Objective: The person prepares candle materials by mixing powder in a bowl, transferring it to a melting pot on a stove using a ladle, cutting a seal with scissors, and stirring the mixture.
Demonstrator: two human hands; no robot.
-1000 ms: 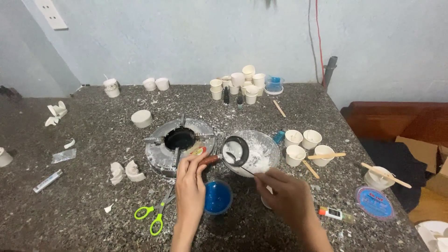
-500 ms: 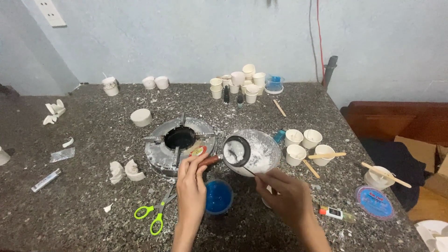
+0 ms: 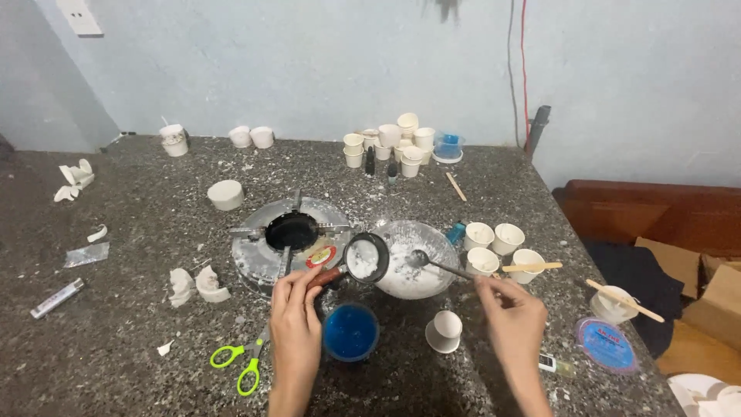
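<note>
Two hands busy: L hand grips sieve; R hand grips spoon.

Speckled, rough stone surface; glossy blue plastic cup; shiny metal spoon; matt paper cups; powder-dusted glass bowl.

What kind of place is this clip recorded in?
Probably a home craft corner for casting plaster. A speckled stone counter dusted with white holds many small white paper cups and a glass bowl of white powder; the left hand holds a small black sieve.
</note>
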